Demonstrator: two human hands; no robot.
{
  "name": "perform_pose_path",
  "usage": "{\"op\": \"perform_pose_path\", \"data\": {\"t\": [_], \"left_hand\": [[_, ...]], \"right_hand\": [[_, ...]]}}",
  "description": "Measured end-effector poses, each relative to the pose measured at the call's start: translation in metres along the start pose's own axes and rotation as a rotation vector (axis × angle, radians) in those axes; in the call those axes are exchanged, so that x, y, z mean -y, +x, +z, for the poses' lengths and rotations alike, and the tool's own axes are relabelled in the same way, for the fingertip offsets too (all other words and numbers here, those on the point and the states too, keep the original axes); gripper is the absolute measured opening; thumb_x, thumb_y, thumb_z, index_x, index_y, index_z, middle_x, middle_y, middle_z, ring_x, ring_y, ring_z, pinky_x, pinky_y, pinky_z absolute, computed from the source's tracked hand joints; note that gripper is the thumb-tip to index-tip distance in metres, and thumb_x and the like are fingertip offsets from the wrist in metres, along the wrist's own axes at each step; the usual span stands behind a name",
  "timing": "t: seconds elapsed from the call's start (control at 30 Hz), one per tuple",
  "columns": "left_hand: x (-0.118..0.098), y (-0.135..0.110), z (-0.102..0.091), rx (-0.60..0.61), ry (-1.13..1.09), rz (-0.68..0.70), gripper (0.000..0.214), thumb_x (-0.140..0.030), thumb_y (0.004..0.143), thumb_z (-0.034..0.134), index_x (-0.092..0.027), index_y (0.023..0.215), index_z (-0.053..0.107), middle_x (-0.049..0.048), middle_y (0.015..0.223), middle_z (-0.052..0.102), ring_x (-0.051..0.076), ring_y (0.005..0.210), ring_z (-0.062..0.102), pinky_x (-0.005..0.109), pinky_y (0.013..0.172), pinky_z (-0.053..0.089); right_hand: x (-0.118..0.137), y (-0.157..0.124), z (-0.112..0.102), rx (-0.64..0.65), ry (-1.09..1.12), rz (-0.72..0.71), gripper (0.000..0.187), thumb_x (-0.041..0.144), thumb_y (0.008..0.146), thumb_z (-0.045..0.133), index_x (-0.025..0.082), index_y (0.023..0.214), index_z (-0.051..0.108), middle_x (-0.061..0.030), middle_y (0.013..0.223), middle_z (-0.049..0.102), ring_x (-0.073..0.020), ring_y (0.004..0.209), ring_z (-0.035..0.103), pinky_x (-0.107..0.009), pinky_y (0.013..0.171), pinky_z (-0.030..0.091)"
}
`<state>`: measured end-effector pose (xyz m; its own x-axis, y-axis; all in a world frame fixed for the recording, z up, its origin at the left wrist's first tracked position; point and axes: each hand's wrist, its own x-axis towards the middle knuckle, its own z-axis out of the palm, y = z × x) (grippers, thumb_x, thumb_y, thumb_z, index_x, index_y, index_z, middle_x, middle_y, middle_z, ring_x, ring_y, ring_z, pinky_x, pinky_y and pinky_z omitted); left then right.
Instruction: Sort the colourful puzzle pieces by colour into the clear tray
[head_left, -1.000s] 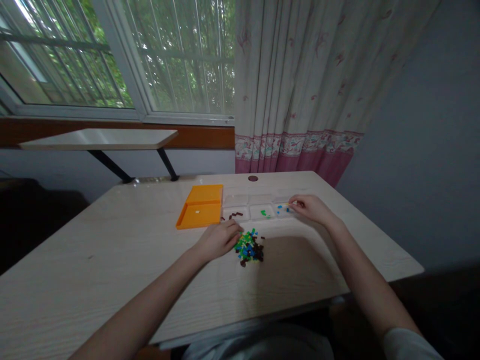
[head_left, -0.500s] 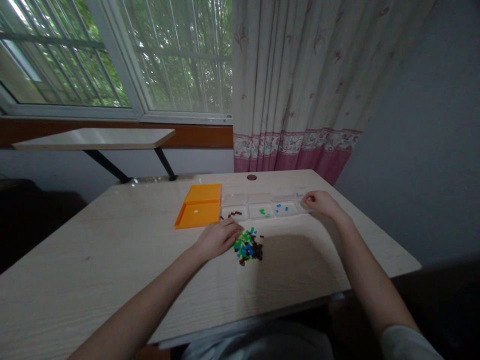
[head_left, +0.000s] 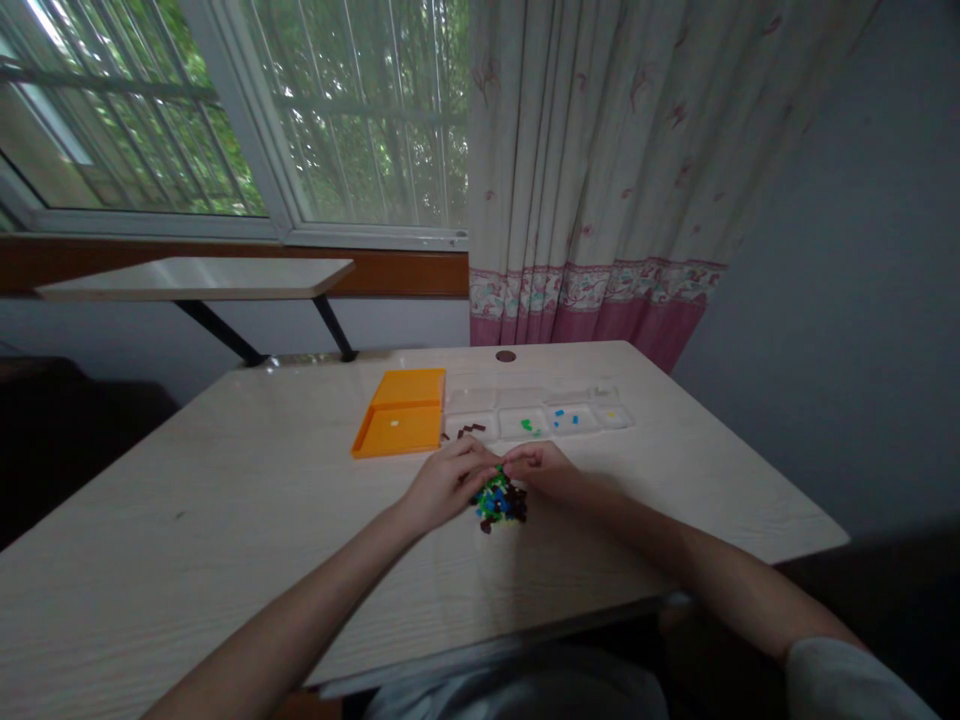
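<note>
A small heap of tiny building bricks (head_left: 498, 505), green, blue, dark brown and some yellow, lies on the table in front of me. My left hand (head_left: 448, 482) rests at the heap's upper left, fingers bent together, tips over the bricks. From the right, my right hand (head_left: 546, 470) reaches the heap's far edge with its fingers pinched. The fingertips of both hands nearly meet there. Whatever either hand pinches is too small to make out. Behind the hands, a clear compartment box (head_left: 514, 425) holds brown, green, blue and yellow bricks in separate compartments.
An open orange case (head_left: 409, 430) with one small pale piece inside sits left of the clear box. The wooden table (head_left: 285, 470) has a round brown cable hole (head_left: 506, 356) near its back edge. A raised shelf (head_left: 202, 278) stands at the back left.
My right hand has moved from the clear box's far-right compartment back left to the heap. A yellow piece now shows in that compartment. My left hand has shifted slightly rightward over the heap.
</note>
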<state>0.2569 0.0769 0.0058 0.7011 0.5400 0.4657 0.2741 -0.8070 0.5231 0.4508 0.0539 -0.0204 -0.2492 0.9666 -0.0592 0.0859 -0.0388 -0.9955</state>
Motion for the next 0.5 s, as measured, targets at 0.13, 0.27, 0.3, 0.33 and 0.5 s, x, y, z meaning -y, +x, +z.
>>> {"op": "perform_pose_path", "data": {"t": [0.13,0.27,0.3,0.33,0.5], "left_hand": [[0.0005,-0.0005,0.0020,0.014,0.004,0.009,0.023,-0.027,0.087,0.044,-0.020,0.100,0.062,0.0047,0.085,0.055,0.013,0.080,0.053,0.024,0.072,0.044],[0.0013,-0.0010,0.0021,-0.001,0.034,0.007,0.023,-0.027,0.087,0.045,-0.020,0.102,0.060,0.0052,0.087,0.056,0.013,0.083,0.054,0.025,0.073,0.044],[0.0010,-0.0010,0.0016,-0.009,0.051,0.003,0.022,-0.028,0.086,0.046,-0.019,0.102,0.060,0.0052,0.088,0.056,0.014,0.083,0.054,0.025,0.073,0.044],[0.0004,-0.0009,0.0010,-0.016,0.070,-0.002,0.022,-0.028,0.085,0.048,-0.019,0.100,0.060,0.0051,0.088,0.056,0.014,0.083,0.054,0.024,0.073,0.044],[-0.0011,-0.0003,-0.0004,-0.015,0.113,0.023,0.017,-0.028,0.084,0.049,-0.018,0.091,0.062,0.0041,0.085,0.056,0.013,0.081,0.054,0.023,0.070,0.044]], "right_hand": [[0.0037,-0.0022,-0.0037,0.008,0.041,0.000,0.041,0.048,0.054,0.072,0.012,0.074,0.066,0.0022,0.059,0.059,-0.0076,0.054,0.047,-0.021,0.053,0.034],[0.0074,-0.0025,-0.0026,-0.002,0.048,0.018,0.042,0.049,0.052,0.072,0.012,0.071,0.064,0.0047,0.053,0.053,-0.0058,0.049,0.042,-0.019,0.049,0.030],[0.0078,-0.0024,-0.0017,-0.011,0.053,0.013,0.042,0.049,0.052,0.072,0.012,0.070,0.063,0.0042,0.054,0.054,-0.0061,0.050,0.043,-0.020,0.050,0.031],[0.0079,-0.0022,-0.0009,-0.021,0.054,0.007,0.042,0.050,0.052,0.072,0.012,0.069,0.062,0.0035,0.056,0.055,-0.0066,0.051,0.044,-0.020,0.051,0.031],[0.0061,-0.0025,0.0000,0.023,-0.019,0.014,0.044,0.053,0.056,0.068,0.013,0.070,0.061,0.0052,0.051,0.048,-0.0053,0.046,0.037,-0.019,0.046,0.026]]}}
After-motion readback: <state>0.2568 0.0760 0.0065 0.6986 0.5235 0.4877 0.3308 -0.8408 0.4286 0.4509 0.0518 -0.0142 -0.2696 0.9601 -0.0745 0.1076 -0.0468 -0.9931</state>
